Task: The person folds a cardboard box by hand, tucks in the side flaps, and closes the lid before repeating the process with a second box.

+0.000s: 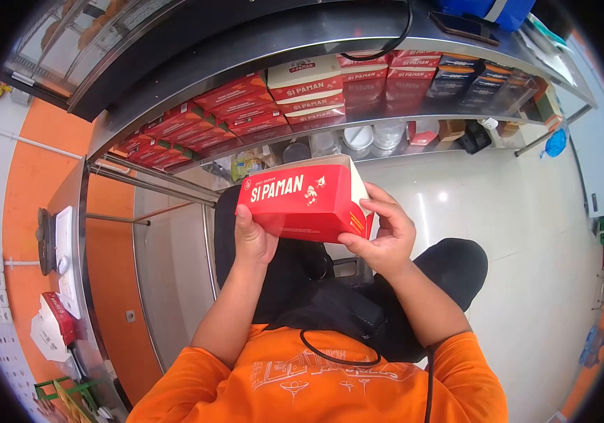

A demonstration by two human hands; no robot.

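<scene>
A red cardboard food box with "SI PAMAN" in white letters is held up above my lap, its pale inside showing along the upper edge. My left hand grips its left end, thumb on the printed front and the other fingers hidden behind. At the right end, my right hand pinches the side panel between thumb and fingers, where a cream flap stands up. Beyond the box, more red boxes are stacked on a metal shelf.
A steel counter runs across the top, with a phone on it. Dark boxes stand at the shelf's right. Round plastic containers sit on the lower shelf. A side table at left holds a white tray.
</scene>
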